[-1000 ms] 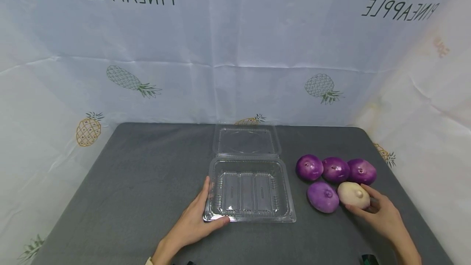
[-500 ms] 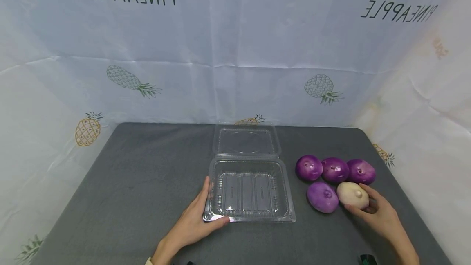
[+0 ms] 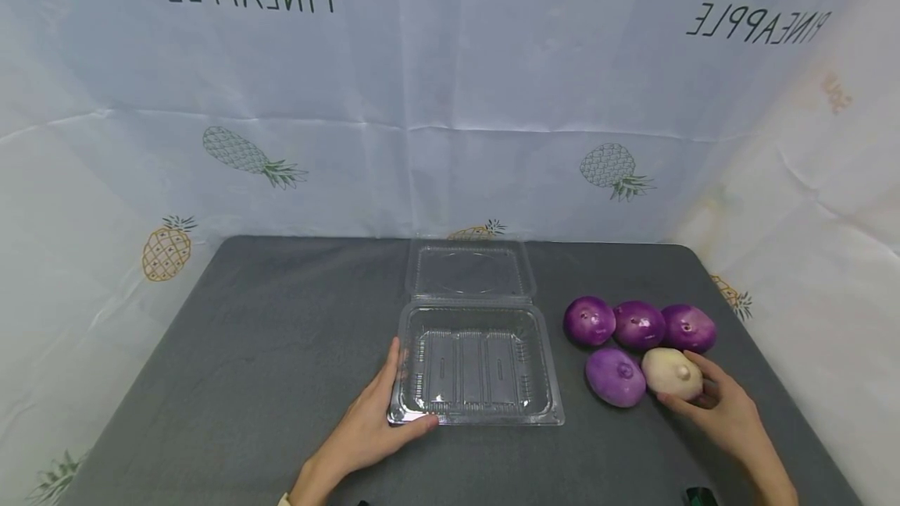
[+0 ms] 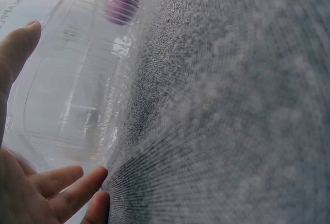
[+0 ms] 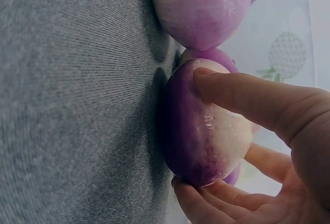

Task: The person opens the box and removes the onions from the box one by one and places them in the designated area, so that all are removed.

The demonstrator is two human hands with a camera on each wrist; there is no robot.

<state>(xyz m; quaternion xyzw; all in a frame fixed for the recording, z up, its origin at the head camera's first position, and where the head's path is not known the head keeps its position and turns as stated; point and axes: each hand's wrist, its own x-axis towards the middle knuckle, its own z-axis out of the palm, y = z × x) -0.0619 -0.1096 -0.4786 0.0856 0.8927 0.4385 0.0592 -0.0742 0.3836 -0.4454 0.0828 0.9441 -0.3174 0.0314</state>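
Note:
A clear plastic clamshell box (image 3: 473, 358) lies on the table with its lid (image 3: 471, 270) folded back. My left hand (image 3: 373, 420) rests at its front left corner, thumb at the front rim and fingers straight along the left side; the left wrist view shows these fingers (image 4: 72, 190) spread apart. My right hand (image 3: 724, 412) holds a white onion (image 3: 671, 373) between thumb and fingers. From the right wrist, this onion (image 5: 201, 126) looks purple below and pale above, resting on the table. A light purple onion (image 3: 615, 377) sits just left of it.
Behind these two, a row of three darker purple onions (image 3: 638, 325) stands to the right of the box. A pineapple-print curtain (image 3: 450, 100) hangs behind the grey table (image 3: 281, 350). A dark object (image 3: 700, 497) shows below the right wrist.

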